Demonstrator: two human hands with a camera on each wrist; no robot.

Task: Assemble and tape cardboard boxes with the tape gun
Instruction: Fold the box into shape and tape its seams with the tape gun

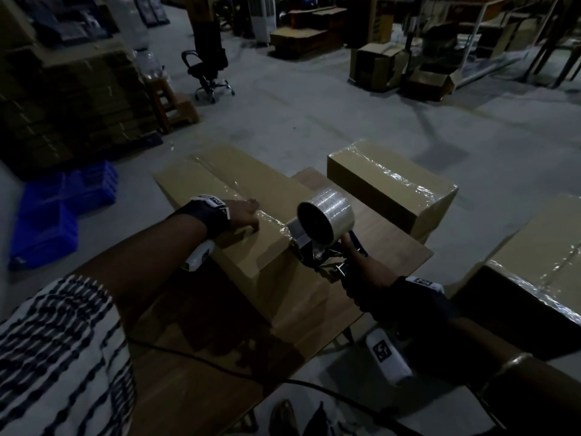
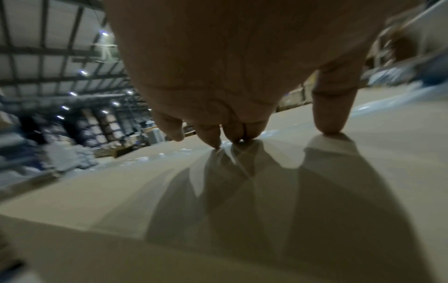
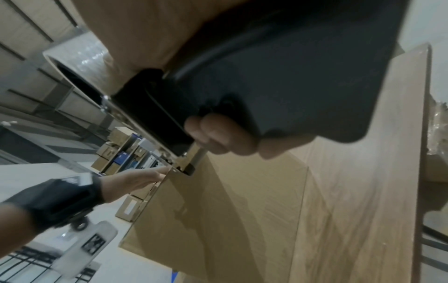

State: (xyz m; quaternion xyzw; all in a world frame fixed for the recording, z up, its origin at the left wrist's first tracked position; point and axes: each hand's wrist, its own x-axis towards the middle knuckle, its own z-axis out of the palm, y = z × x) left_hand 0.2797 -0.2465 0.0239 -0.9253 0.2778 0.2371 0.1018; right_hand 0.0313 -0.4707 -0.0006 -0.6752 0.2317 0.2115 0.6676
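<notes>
A long cardboard box (image 1: 239, 215) lies on the wooden surface (image 1: 393, 247), its top seam covered by a strip of clear tape (image 1: 220, 177) that runs along its length. At the near end of that seam the tape gun (image 1: 320, 240) meets the box's top edge, with its roll of clear tape (image 1: 327, 217) standing above the corner. The right hand (image 1: 364, 272) has its fingers wrapped round the gun's dark handle; the right wrist view shows the fingers (image 3: 218, 137) curled tight under it. The left hand (image 1: 245, 212) rests on the box top just beside the tape strip, fingers straight, with the fingertips (image 2: 329, 122) and thumb pressing down on the cardboard.

A second taped box (image 1: 393, 184) sits at the far right end of the surface, apart from the first. A third taped box (image 1: 540, 262) stands to the right. On the floor to the left are blue plastic bins (image 1: 59, 209), with stacked flat cardboard (image 1: 72, 99) behind them and an office chair (image 1: 207, 70) farther back.
</notes>
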